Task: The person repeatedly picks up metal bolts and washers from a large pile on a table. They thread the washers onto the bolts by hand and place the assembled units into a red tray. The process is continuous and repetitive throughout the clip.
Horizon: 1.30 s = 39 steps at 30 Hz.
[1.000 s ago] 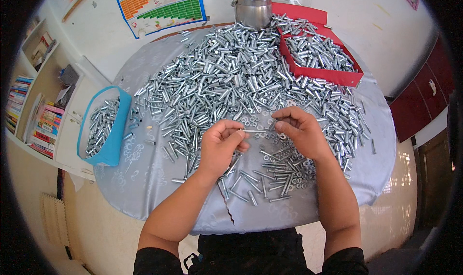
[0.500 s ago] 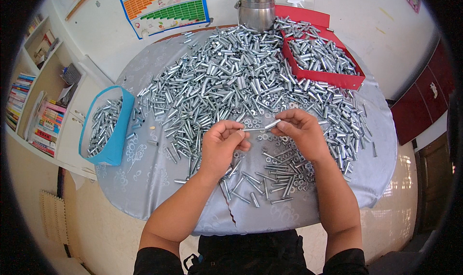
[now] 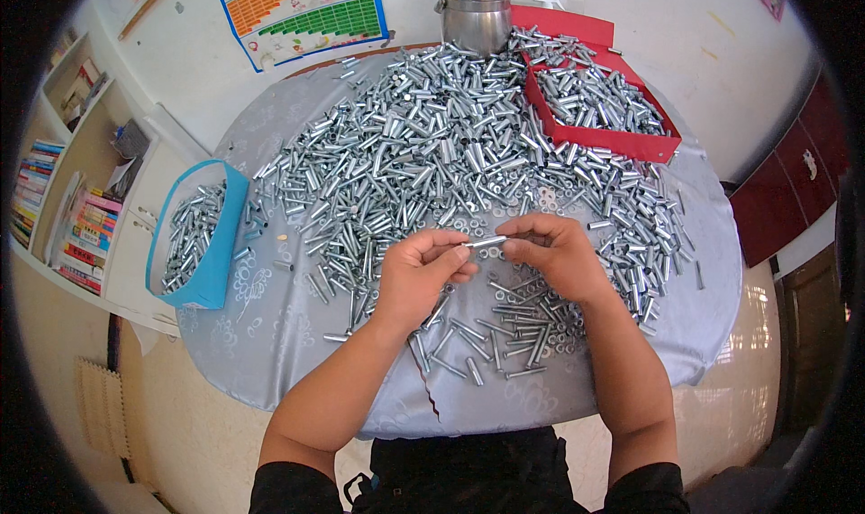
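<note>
My left hand (image 3: 422,271) is closed, pinching one end of a thin silver bolt whose shaft is now mostly covered. A shiny metal sleeve (image 3: 487,242) sits around the bolt, in line with it, between both hands. The fingertips of my right hand (image 3: 551,251) are closed on the sleeve's right end. Below the hands lie loose bolts (image 3: 532,343) and small nuts (image 3: 566,341). Just beyond them spreads a large heap of silver sleeves and bolts (image 3: 405,145). My fingers hide both ends of the held piece.
A blue box (image 3: 236,221) holding metal sleeves stands on the left of the cloth-covered table (image 3: 261,352). At the back right is a red box (image 3: 622,146) full of sleeves, beside a steel lidded pot (image 3: 478,18). A bookshelf (image 3: 54,181) stands left of the table.
The sleeve has moved left along the bolt toward my left fingers, covering most of the shaft that showed before. My right hand has come closer to my left.
</note>
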Tool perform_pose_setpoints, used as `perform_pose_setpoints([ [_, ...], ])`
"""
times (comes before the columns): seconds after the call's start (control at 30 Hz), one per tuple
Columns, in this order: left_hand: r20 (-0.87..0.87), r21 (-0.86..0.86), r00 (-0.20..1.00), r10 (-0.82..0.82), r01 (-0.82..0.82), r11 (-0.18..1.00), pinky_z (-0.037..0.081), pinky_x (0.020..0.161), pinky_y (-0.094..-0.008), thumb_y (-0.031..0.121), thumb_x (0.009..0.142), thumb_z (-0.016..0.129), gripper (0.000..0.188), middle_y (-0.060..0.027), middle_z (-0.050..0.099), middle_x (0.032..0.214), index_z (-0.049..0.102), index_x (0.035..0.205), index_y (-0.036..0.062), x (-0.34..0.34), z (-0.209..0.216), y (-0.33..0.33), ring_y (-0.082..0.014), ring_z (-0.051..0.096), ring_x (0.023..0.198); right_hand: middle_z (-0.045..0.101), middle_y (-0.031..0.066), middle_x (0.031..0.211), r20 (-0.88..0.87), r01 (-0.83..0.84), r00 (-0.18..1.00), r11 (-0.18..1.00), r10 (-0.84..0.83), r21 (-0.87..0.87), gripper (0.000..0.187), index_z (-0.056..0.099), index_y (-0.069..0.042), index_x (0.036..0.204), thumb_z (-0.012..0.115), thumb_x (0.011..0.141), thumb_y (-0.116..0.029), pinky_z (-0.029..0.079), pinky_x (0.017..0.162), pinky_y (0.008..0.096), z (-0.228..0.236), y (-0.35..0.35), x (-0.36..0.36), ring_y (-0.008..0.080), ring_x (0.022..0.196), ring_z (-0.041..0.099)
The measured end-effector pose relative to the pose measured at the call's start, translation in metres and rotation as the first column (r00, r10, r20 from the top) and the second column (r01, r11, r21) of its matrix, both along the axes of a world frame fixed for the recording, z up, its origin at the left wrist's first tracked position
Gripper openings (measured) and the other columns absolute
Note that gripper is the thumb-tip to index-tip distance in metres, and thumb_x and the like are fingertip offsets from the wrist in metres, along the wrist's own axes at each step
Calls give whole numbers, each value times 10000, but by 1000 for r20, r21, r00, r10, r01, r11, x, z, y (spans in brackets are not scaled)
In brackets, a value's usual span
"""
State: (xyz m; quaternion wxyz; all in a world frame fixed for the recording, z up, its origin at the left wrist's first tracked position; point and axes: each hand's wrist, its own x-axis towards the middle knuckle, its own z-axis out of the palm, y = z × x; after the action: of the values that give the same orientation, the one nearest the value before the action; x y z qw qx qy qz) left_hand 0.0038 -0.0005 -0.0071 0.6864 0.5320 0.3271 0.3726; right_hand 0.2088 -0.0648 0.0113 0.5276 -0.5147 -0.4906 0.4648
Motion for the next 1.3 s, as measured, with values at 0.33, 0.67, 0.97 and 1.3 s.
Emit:
perform_pose_setpoints([
  [0.33,-17,17,998,-57,58,998,587,705,-299,31,917,597,266,-155,688,1011,596,1172,-46,3,3,-4,-202,696,818,648,48,732,244,61,967,997,-69,40,128,675,15,916,675,878,-107,464,593,260,1,-4,-7,103,645,578],
  [0.67,13,9,1000,-2,2,1000,586,669,-296,51,925,589,218,-153,695,985,600,1124,-38,1,2,-1,-195,696,779,647,102,744,449,259,839,952,-306,164,132,679,1,882,678,855,-129,471,610,301,2,-1,7,165,659,601],
  [0.97,-9,28,1000,11,-10,1000,583,659,-295,34,915,581,213,-140,695,961,607,1117,-27,-1,-1,1,-173,677,742,630,148,816,756,0,632,976,-171,220,124,697,-43,851,684,735,-84,479,749,415,-7,-3,25,347,813,601],
  [1.3,-5,-7,1000,-20,20,1000,583,671,-297,29,924,557,219,-149,690,985,598,1128,-38,0,-1,1,-178,678,750,632,159,796,845,-32,514,981,-147,191,107,701,-40,818,689,753,-124,481,755,422,-5,-5,25,348,811,602],
])
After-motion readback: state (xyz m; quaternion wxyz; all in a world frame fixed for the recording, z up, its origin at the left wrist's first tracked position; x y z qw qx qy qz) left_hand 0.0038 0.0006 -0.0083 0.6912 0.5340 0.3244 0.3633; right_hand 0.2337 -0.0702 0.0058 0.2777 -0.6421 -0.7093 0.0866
